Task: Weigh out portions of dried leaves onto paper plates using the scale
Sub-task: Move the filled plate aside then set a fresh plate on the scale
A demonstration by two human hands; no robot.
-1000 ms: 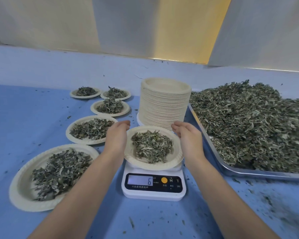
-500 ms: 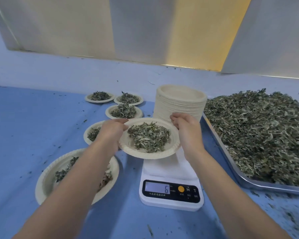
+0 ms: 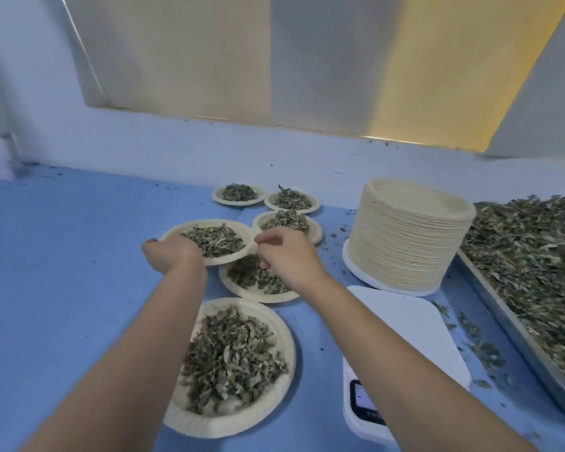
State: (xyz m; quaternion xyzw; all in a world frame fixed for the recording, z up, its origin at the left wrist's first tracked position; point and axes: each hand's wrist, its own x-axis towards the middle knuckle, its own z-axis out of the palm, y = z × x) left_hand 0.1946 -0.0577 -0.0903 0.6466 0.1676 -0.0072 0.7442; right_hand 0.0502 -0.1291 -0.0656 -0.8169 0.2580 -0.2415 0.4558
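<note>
**Weighed portion going to join the finished plates**

Both hands hold the paper plate (image 3: 206,221) level above the surface (image 3: 62,256), toward its far edge, overlapping a filled plate (image 3: 258,297) below. The left hand (image 3: 172,252) has a narrow grip on the left rim, and the right hand (image 3: 287,256) pinches the right rim. The step seems best done by keeping the plate flat, lowering it onto bare surface beside its neighbours, and releasing both rims together. Its dried leaves (image 3: 214,243) sit in a loose grey-green heap that would likely spill easily. The scale (image 3: 402,331) stands bare near the front edge.
</note>
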